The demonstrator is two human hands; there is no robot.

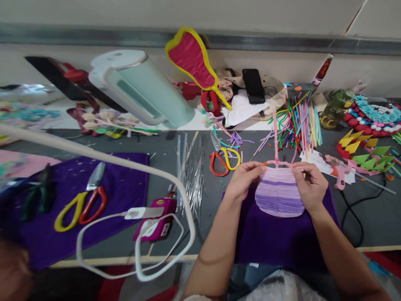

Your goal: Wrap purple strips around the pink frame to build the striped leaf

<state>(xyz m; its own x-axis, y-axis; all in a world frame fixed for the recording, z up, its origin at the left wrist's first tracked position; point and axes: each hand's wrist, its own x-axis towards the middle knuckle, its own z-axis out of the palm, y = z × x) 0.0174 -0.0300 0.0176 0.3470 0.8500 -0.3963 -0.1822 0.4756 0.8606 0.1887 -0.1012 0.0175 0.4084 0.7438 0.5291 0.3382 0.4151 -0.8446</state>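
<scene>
My left hand (pixel 242 180) and right hand (pixel 308 186) are both pinched shut on the top corners of the purple ribbed piece (pixel 278 192), fingertips closed on its pink fuzzy edging where the pink stem (pixel 275 133) rises, the piece hanging over the dark purple cloth (pixel 272 238) at the table's (pixel 175 142) near edge. If I squeeze unevenly, I judge the edging could buckle or the stem twist off line. The hot glue gun (pixel 340 175) lies just right of my wrist, near enough to knock.
</scene>
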